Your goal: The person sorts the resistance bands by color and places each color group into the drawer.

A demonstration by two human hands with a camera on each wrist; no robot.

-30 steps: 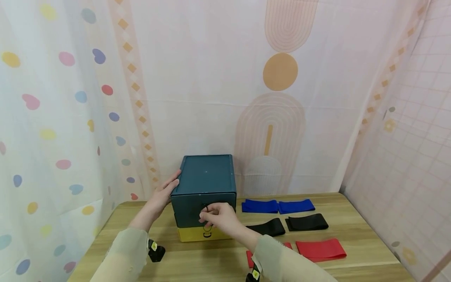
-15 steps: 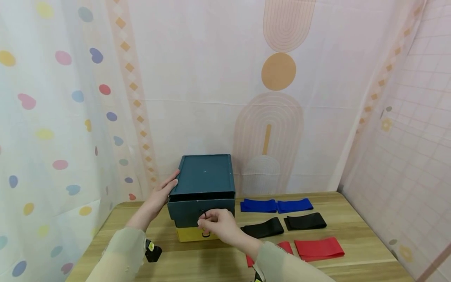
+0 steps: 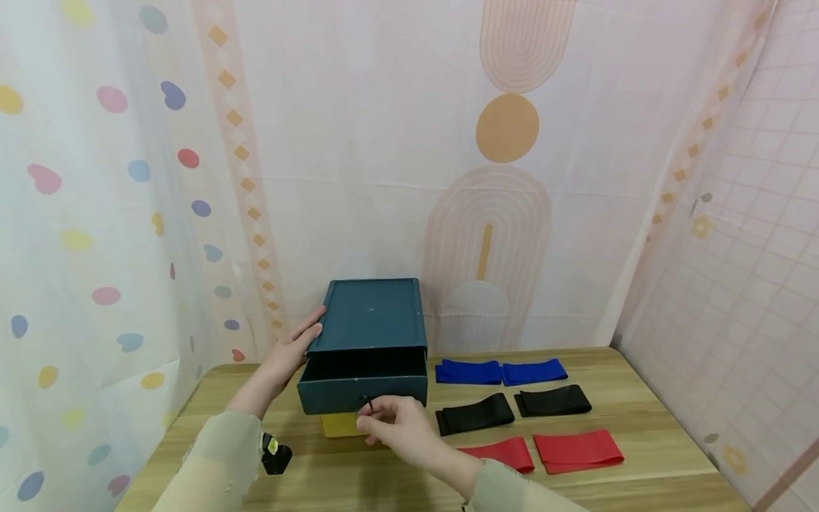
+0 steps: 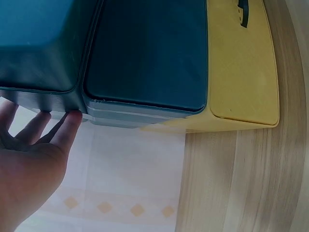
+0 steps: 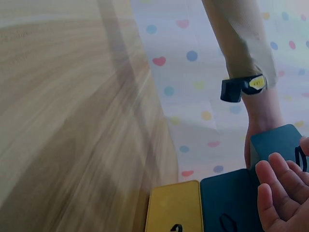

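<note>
Just below the centre of the head view, a dark teal plastic drawer box (image 3: pixel 373 313) stood on a yellow bottom drawer unit (image 3: pixel 337 424) on the light wooden table (image 3: pixel 640 476). Its teal top drawer (image 3: pixel 361 387) was pulled partway out towards the lower edge of the frame. The right hand (image 3: pixel 397 423) pinched the small dark ring handle (image 3: pixel 366 404) on the drawer front. The left hand (image 3: pixel 289 352) lay with straight fingers flat against the box's left side, grasping nothing. To the right of centre lay flat elastic bands in pairs: blue bands (image 3: pixel 500 371), black bands (image 3: pixel 512 409), red bands (image 3: pixel 544 451).
</note>
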